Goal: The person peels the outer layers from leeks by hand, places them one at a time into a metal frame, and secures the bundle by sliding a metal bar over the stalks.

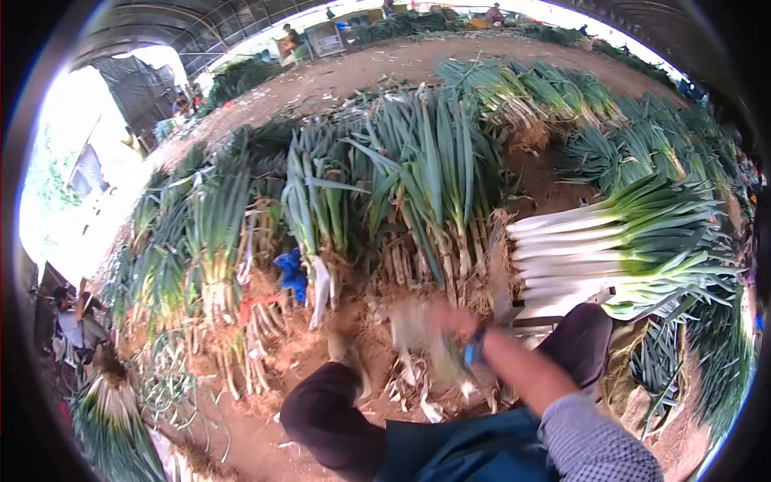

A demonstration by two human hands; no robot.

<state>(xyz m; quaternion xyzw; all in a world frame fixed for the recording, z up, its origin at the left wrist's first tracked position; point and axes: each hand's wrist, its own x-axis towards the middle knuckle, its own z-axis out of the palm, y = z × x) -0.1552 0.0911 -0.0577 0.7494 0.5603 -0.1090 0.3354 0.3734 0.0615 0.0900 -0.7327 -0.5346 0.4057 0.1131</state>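
Head view shows the right hand, motion-blurred so I cannot tell its grip, at a leek above the knees, left hand unseen; such haste could, I judge, snap the stalk or scatter the cleaned pile beside it.

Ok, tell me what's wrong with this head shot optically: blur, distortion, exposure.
Head view: strong fisheye, with a black ring around the frame and the ground bending at the edges; the right hand and the leek it works on are smeared by motion blur, while the cleaned white bundle stays sharp; daylight at the shed opening on the left is blown out to white.
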